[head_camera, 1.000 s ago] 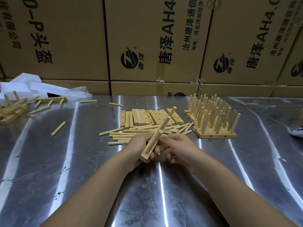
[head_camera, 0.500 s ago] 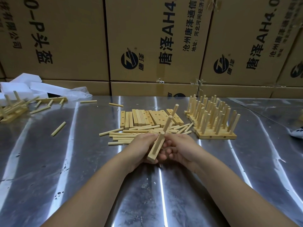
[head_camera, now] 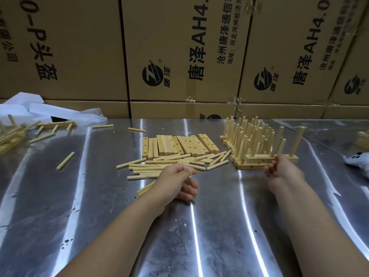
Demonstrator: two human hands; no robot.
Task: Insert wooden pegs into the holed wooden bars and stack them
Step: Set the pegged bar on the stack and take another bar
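Both hands have parted: the right hand has carried the pegged bar from the middle of the table to the far right, and the left hand has let go. The bar now sits level at the near edge of the stack of pegged bars, its pegs upright. The right hand's curled fingers grip its near side. Blur makes it hard to say whether the bar rests on the stack or hangs just above it. The left hand lies well apart from the bar, near the middle of the table, with its fingers loosely curled and holding nothing. It lies just beside the loose pegs. Beyond these pegs lies a row of plain bars, flat and side by side. More pegs and pegged bars lie at the far left, beside white foam pieces. A white thing shows at the right edge. Behind the table stand cardboard boxes printed "唐泽AH4.", "沧州唐泽通信" and "地址:河北河间经济开", each with a round black logo and "唐泽". The left box reads "-P头盔".
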